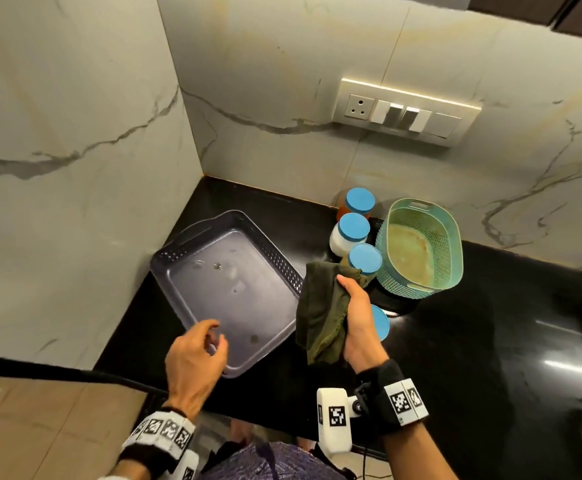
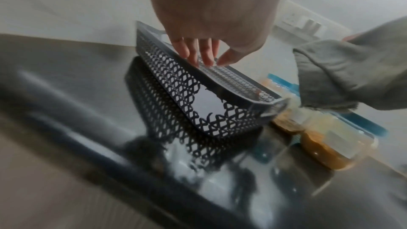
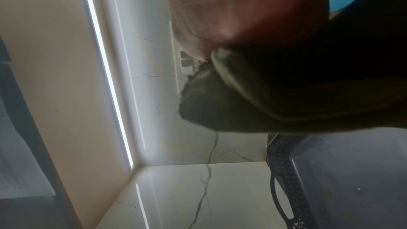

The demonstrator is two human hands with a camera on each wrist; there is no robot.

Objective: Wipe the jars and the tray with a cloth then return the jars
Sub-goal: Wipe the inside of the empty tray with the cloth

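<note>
Tray: grey, lattice-walled, centre-left of the head frame on the black counter; a few specks on its floor.
Left hand: lower left, over the tray's near rim, fingers loosely bent, tips at the rim; contact uncertain.
Cloth: dark olive, hanging at centre, just right of the tray.
Right hand: centre, fingers closed round the cloth.
Jars: blue-lidded, standing in a row right of centre, beside the tray.
Teal basket: right of the jars.

Dim wide-angle views, glare on glossy black counter, motion-blurred wrist frames.
</note>
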